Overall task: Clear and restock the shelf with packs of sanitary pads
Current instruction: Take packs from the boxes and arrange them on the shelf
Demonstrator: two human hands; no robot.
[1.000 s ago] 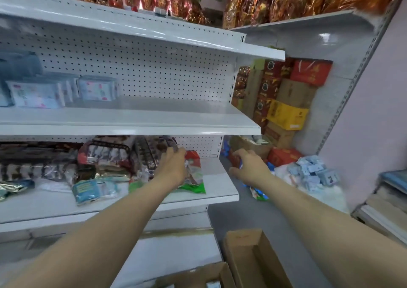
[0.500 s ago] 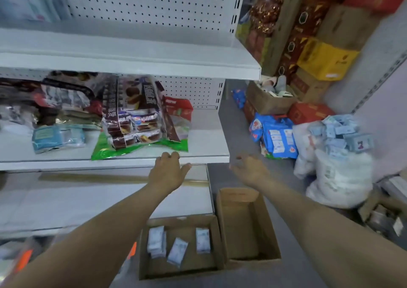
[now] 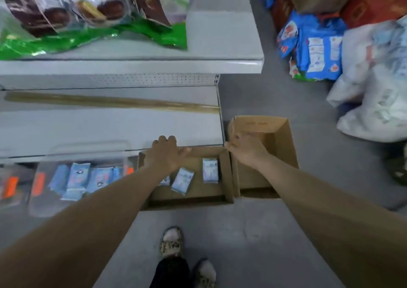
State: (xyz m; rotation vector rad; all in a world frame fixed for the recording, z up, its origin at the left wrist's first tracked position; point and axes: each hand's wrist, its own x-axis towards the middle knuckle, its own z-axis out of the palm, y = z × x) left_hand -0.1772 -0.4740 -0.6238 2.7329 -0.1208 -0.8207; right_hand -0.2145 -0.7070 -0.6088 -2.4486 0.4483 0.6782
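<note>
Head view. The white shelf unit (image 3: 110,131) fills the far left, with snack bags (image 3: 88,12) on its upper tier. On the floor against its near edge stand two cartons side by side, the left carton (image 3: 228,177) and the right carton (image 3: 286,142), and left of them a clear bin (image 3: 44,188) of blurred blue packs. My operator's left hand (image 3: 165,155) hovers over the far rim of the left carton, fingers spread and holding nothing. The right hand (image 3: 246,151) hangs over the near left corner of the right carton, fingers loosely apart, also holding nothing. The packs of sanitary pads (image 3: 210,169) lie flat on the left carton's floor, just near and right of the left hand, long axes running roughly near to far. I judge the left hand the closer, so the pick falls to it.
</note>
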